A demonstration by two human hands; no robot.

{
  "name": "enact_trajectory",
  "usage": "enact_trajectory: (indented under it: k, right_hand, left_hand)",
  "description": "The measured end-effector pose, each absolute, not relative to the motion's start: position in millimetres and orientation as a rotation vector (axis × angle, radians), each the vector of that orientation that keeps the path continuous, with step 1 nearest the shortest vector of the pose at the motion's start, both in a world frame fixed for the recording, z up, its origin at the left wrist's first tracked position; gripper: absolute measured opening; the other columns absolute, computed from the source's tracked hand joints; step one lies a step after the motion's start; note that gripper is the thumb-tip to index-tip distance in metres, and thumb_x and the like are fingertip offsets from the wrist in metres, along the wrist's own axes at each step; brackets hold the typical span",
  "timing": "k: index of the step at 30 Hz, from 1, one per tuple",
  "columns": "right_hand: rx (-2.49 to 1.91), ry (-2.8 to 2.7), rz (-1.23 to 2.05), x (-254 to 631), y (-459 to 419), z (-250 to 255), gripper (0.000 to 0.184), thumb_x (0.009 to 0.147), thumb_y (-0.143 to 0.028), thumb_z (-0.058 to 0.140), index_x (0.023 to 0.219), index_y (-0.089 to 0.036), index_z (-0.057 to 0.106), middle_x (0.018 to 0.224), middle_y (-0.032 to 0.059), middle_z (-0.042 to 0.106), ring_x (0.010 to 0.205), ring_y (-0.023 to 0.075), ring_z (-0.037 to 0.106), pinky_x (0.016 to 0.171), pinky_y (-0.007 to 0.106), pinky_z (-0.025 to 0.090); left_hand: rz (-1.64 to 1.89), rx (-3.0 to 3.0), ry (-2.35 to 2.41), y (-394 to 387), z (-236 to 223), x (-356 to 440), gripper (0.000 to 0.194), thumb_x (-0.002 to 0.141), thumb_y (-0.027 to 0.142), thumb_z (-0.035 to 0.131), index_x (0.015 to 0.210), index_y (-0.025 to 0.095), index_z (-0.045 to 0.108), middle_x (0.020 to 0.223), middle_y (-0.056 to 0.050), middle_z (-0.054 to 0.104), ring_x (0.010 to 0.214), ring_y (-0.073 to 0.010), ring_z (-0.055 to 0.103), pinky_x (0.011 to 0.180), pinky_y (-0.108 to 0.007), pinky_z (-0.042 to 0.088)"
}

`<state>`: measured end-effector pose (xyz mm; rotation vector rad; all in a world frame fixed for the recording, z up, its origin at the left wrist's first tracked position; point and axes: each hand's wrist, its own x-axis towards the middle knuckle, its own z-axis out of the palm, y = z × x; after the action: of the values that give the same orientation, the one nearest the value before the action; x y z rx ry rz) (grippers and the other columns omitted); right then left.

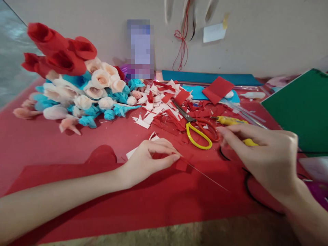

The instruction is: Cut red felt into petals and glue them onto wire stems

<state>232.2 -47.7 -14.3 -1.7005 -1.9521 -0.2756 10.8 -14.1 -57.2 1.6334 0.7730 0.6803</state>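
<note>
My left hand point(151, 157) is closed in a pinch on a thin wire point(208, 176), which slants down to the right over the red table. A small piece of red paper point(181, 166) shows at its fingertips, partly covered by them. On the right, my right hand point(261, 157) is raised with thumb and forefinger together; whatever they hold is too small to make out. Behind that hand is a yellow glue gun point(232, 120), partly hidden by it. Between the hands and farther back lie scissors point(198, 135) with one yellow and one red handle, blades apart.
Red, white, peach and blue paper flowers point(84, 92) are heaped at the left. Red and white paper scraps point(164, 102) cover the back middle. A red paper square point(218, 90) lies over blue sheets. At the right stands a green board point(299, 109); a black cord point(249, 191) loops below.
</note>
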Motion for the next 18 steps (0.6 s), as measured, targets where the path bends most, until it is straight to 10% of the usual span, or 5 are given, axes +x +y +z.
enact_trajectory:
  k: [3,6,9,18]
  right_hand:
    - [-2.051,-2.131,-0.381,270,-48,-27,0.051,0.077,-0.014,0.046,0.127,-0.015,0.039,0.128,0.0115,0.047,0.114,0.0262,0.045,0.083,0.036,0.045]
    - [-2.373,-1.977,-0.345,314,-45,-53,0.040,0.075,-0.023,0.052,0.110,-0.004,0.051,0.107,0.0226,0.055,0.104,0.0362,0.049,0.079,0.048,0.044]
    - [-2.438,-1.931,-0.193,347,-39,-78,0.021,0.075,-0.021,0.057,0.090,-0.006,0.059,0.086,0.0153,0.061,0.086,0.0274,0.057,0.074,0.041,0.047]
    - [-2.203,-1.504,0.055,355,-42,-88,0.031,0.080,-0.029,0.053,0.108,-0.015,0.046,0.099,0.0131,0.058,0.087,0.0221,0.059,0.070,0.032,0.048]
  left_hand:
    - [0.642,1.596,0.812,-13,-64,12,0.013,0.078,0.021,0.058,0.070,0.015,0.067,0.074,-0.002,0.065,0.073,-0.0120,0.056,0.069,-0.023,0.044]
    - [0.620,1.622,0.823,-12,-67,12,0.015,0.078,0.022,0.057,0.069,0.015,0.067,0.075,-0.002,0.064,0.073,-0.0123,0.056,0.070,-0.023,0.043]
    - [0.632,1.646,0.812,-12,-68,12,0.014,0.078,0.023,0.058,0.070,0.015,0.066,0.074,-0.003,0.064,0.074,-0.0129,0.056,0.072,-0.024,0.043]
    - [0.647,1.662,0.839,-10,-67,13,0.015,0.078,0.021,0.056,0.067,0.015,0.066,0.073,-0.005,0.064,0.072,-0.0146,0.055,0.070,-0.028,0.044]
